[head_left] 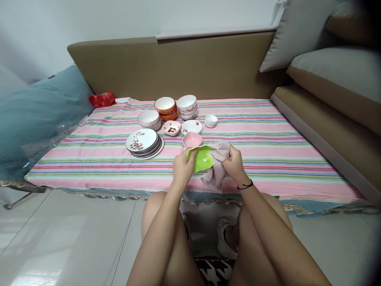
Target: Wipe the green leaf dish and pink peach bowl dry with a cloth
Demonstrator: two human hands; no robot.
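Note:
A bright green dish is tilted up above the front of the striped cloth. My left hand pinches its left edge, thumb on the inner face. My right hand is closed on a greyish-pink cloth, which lies over the dish's right edge and hangs down below it. Just behind the green dish sits a pink bowl. Further back are a white flowered plate stack and a square patterned dish.
Stacked plates stand at left, with a white bowl, orange bowls and white bowls behind. Small dishes stand right of them. A red packet lies back left; cushions rise at right.

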